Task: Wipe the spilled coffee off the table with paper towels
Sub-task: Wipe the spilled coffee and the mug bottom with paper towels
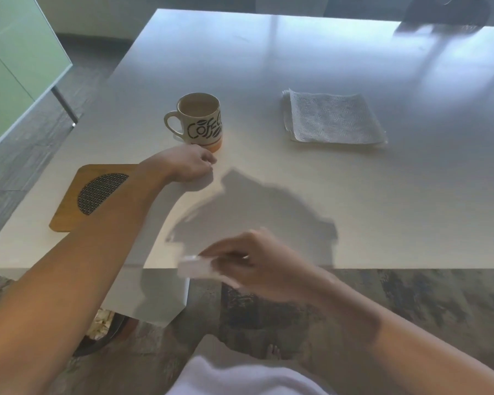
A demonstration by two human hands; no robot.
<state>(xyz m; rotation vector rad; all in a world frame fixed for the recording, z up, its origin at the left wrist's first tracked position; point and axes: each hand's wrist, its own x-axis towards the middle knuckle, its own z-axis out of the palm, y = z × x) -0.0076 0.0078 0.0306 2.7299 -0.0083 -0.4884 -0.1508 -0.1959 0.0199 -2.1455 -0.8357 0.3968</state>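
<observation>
A cream mug (pixel 198 122) with "Coffee" lettering stands upright on the white table (pixel 297 61), left of centre. My left hand (pixel 187 163) rests on the table just in front of the mug, fingers curled, holding nothing I can see. My right hand (pixel 257 262) hovers blurred over the table's near edge, pinching a small crumpled white paper towel piece (pixel 194 267). A folded stack of paper towels (pixel 332 118) lies flat to the right of the mug. I see no clear coffee stain; only my shadow darkens the table.
A wooden trivet (pixel 69 203) with a dark mesh inset lies at the table's left, partly under my left forearm. Below the table's left side sits a dark bin (pixel 103 330) with crumpled paper. A green glass panel (pixel 15 69) stands at far left.
</observation>
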